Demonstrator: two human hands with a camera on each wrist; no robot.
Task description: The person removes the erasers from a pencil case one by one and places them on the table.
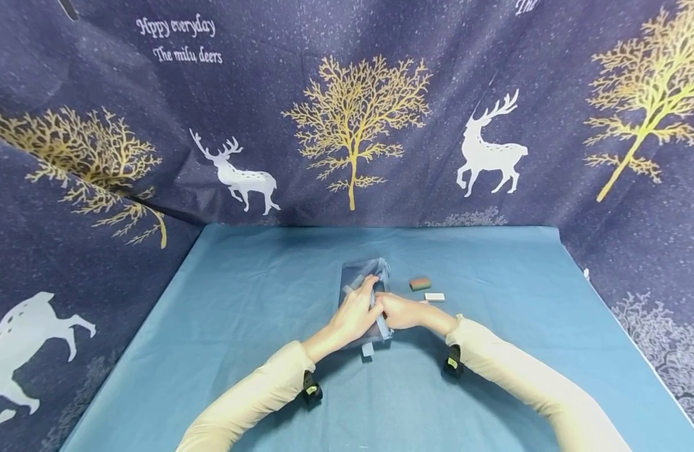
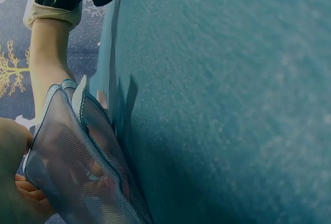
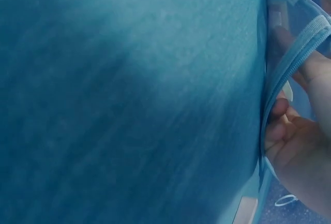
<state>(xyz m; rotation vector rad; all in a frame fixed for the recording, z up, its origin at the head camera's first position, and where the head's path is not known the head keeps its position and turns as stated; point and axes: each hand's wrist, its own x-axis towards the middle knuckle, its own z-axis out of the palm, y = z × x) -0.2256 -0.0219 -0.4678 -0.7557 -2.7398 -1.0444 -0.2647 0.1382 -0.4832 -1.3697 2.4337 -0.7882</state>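
A blue-grey mesh zipper pouch (image 1: pixel 349 279) lies mid-table under both hands. My left hand (image 1: pixel 355 312) grips it, fingers spread over the mesh in the head view and curled at its edge in the left wrist view. My right hand (image 1: pixel 402 312) reaches into the pouch's zippered opening from the right, fingers bent. The right wrist view shows those fingers behind the blue zipper edge (image 3: pixel 295 58), with a small white piece (image 3: pixel 288 91) beside them. I cannot tell whether the right fingers hold it.
Right of the pouch lie a green-and-brown block (image 1: pixel 420 284) and a white block (image 1: pixel 434 297), with a pinkish piece (image 1: pixel 423 302) partly covered by the right wrist. A small pale-blue block (image 1: pixel 368 350) is at the pouch's near end. Patterned dark-blue cloth (image 1: pixel 352 125) hangs behind the table.
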